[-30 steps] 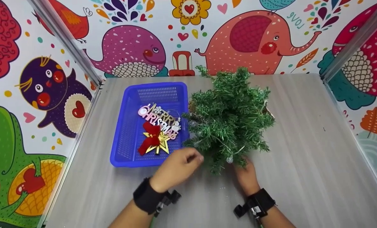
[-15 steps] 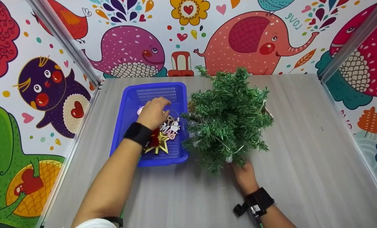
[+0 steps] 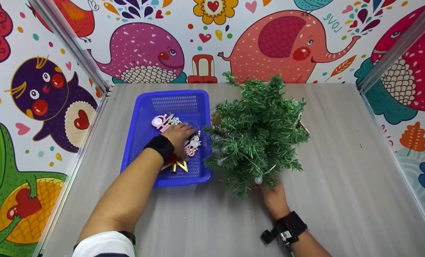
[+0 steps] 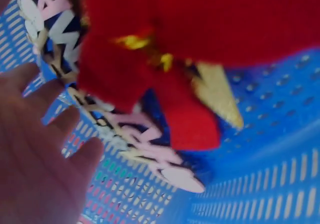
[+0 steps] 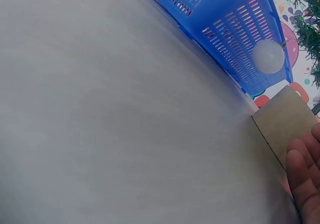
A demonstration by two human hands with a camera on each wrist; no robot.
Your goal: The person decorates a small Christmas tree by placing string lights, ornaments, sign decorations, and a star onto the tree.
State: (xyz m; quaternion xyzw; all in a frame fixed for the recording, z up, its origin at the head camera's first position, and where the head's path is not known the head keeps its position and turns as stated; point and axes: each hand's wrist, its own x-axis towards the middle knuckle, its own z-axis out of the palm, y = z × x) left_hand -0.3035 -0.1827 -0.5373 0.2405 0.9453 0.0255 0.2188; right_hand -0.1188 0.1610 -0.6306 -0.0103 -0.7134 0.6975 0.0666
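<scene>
In the head view my left hand (image 3: 180,138) reaches into the blue basket (image 3: 164,93), its fingers spread over the Merry Christmas sign (image 3: 159,122). The left wrist view has those fingers extended beside the sign's letters, with the red bow (image 4: 185,119) close by and nothing in the palm. A gold star (image 3: 175,167) lies partly under the hand. My right hand (image 3: 275,201) is low at the front of the small green Christmas tree (image 3: 259,128), fingertips hidden under branches. In the right wrist view its fingers (image 5: 299,176) are at the tree's wooden block base (image 5: 285,116); their grip is unclear.
A round bulb ornament (image 3: 258,180) hangs at the tree's lower front. The basket stands just left of the tree on the grey table (image 3: 341,200). Printed cartoon panels (image 3: 276,46) and metal posts (image 3: 394,50) border the back and sides.
My left hand has moved from in front of the tree into the basket, then lower onto the sign and the bow. The right hand stays at the base of the tree.
</scene>
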